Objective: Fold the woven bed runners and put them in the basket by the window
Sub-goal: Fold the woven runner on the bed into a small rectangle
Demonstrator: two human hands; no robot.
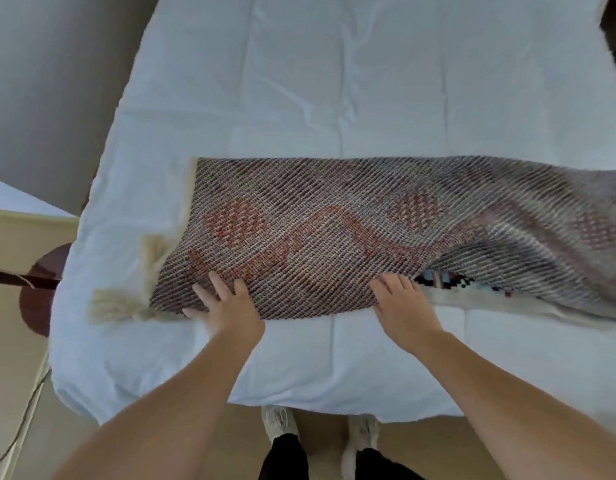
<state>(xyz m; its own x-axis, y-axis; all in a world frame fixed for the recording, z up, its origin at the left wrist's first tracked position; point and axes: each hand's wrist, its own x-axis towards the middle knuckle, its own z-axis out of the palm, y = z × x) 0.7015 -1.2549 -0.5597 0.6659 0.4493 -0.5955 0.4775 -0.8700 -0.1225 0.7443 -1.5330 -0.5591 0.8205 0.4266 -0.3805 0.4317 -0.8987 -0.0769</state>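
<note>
A woven bed runner (334,220) lies across the white bed, folded over so its brown-and-red reverse side faces up. Cream tassels (116,306) hang from its left end. At the lower right its top layer lifts, showing a colourful patterned face and a cream border (472,299) beneath. My left hand (226,306) lies flat, fingers spread, on the runner's near edge at the left. My right hand (400,306) rests flat with spread fingers on the near edge where the layer lifts. Neither hand grips the cloth. No basket is in sight.
The white bed sheet (334,81) fills most of the view, its near edge just in front of my feet (278,424). A beige floor (15,341) with a dark round object (43,292) lies to the left. A grey wall is at the far left.
</note>
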